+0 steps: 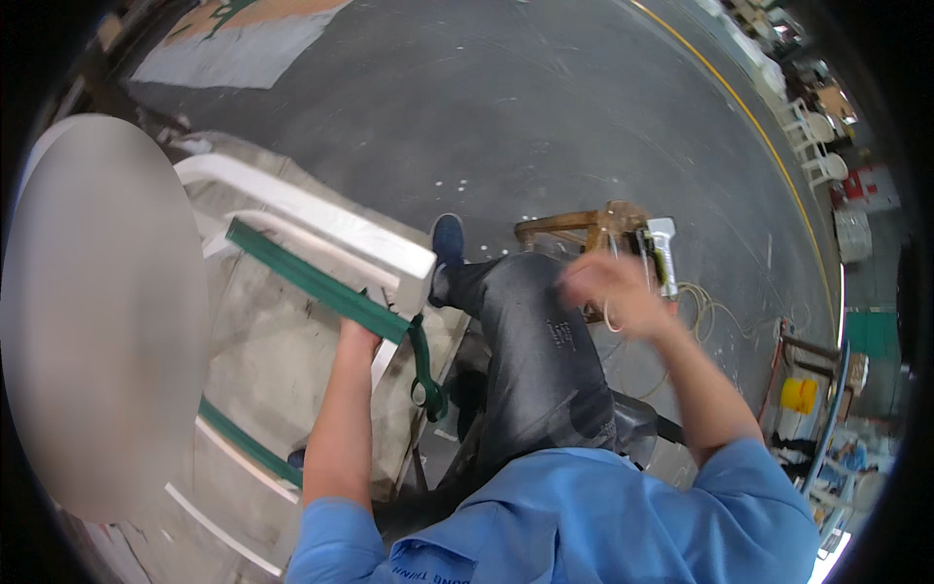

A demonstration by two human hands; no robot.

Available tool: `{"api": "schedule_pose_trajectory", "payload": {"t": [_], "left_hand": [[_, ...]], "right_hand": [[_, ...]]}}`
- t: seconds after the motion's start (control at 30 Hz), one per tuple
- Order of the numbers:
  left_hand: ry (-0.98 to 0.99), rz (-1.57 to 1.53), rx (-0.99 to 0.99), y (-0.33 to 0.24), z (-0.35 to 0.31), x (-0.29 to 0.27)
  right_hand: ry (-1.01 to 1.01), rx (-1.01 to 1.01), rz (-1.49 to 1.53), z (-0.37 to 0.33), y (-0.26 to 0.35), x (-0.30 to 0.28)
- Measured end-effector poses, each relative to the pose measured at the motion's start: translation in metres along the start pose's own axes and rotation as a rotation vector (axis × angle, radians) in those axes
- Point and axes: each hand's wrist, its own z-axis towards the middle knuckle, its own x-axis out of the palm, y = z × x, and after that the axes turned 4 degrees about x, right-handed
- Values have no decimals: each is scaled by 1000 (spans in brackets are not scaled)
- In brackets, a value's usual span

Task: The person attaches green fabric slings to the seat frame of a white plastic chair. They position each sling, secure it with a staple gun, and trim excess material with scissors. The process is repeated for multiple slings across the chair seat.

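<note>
My left hand (359, 336) reaches in beneath a long green bar (311, 280) and closes about it near its lower end. Most of the fingers are hidden behind the bar. A white curved frame (321, 216) runs alongside, and a green curved arm with a round end (422, 375) hangs below the bar. To the right, my right hand (618, 294) is smeared by motion in front of a wooden stool (569, 227). Whether it holds anything cannot be made out. A white tool with a dark and yellow part (663, 253) lies on the stool, just beyond that hand.
A large blurred pale oval (107, 321) fills the left side. Beneath the frame is a worn, light-coloured surface (263, 360). A thin hose (705, 302) coils on the floor right of the stool. White chairs (822, 156) and a yellow container (799, 395) stand farther right.
</note>
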Motion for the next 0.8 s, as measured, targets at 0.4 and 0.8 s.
{"api": "schedule_pose_trajectory", "payload": {"t": [0.4,0.8], "left_hand": [[-174,5,-53,3,-2,5],[-209,40,-144,-2,-20,29]], "right_hand": [[-730,300,-325,12,-180,-168],[-809,181,-278,-6,-132,-181]]}}
